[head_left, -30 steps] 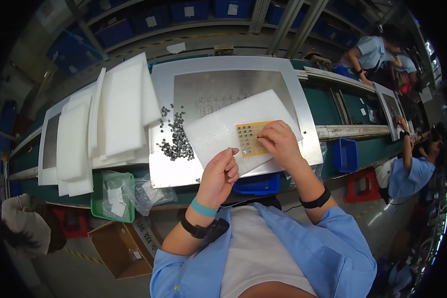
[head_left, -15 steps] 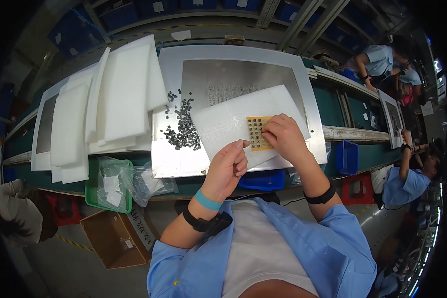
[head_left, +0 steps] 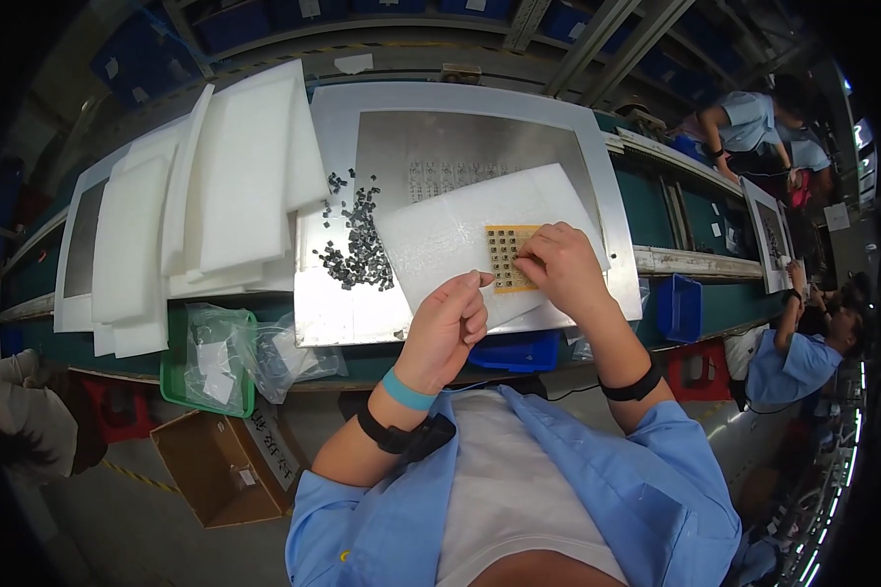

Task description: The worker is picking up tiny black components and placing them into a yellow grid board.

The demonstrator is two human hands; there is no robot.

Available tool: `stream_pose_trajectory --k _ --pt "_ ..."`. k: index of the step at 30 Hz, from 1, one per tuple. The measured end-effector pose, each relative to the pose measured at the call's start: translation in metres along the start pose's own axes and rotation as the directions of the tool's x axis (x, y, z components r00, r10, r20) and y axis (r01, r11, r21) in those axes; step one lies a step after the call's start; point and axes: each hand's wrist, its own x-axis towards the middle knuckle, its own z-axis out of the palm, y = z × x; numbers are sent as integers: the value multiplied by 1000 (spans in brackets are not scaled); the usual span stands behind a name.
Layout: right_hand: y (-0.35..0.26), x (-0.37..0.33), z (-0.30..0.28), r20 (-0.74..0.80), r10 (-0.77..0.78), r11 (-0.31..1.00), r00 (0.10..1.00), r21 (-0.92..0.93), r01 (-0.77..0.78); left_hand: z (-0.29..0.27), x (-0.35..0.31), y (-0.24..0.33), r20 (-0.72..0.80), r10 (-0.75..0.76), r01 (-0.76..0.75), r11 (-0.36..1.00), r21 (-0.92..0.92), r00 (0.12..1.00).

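Note:
A yellow-tan circuit board [head_left: 502,256] carrying rows of small dark square parts lies on a white foam sheet [head_left: 436,245]. My right hand [head_left: 570,269] rests over the board's right side, its fingers pinched together at the parts; whatever is between the fingertips is hidden. Beside the board's lower left corner, my left hand [head_left: 448,321] has its thumb and forefinger pressed together and the other fingers curled. Anything in that pinch is too small to make out. Loose small black parts [head_left: 364,245] are heaped left of the foam sheet, on a framed metal plate [head_left: 392,142].
Stacked white foam sheets [head_left: 245,176] stand at the left. Along the near edge are a green tray [head_left: 250,386] with clear plastic bags and a blue tray [head_left: 519,354]. A blue bin [head_left: 679,308] sits at the right. A cardboard box [head_left: 201,470] is below; other people work at the right.
Both hands hold nearly the same pose at the board. The whole view has shifted slightly. At the right, a co-worker's arm has moved a little.

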Motion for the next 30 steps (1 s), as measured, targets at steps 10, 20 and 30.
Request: stream_pose_trajectory --k 10,20,30 --pt "1 1 0 -3 -89 995 996 38 89 -5 -2 -3 -4 0 0 1000 7 1000" --pt "0 1 2 18 -65 996 998 58 63 -5 -4 -3 -1 2 -2 1000 12 1000" --pt "1 4 0 64 -89 995 994 41 86 -7 -6 -4 10 10 -11 1000 15 1000"
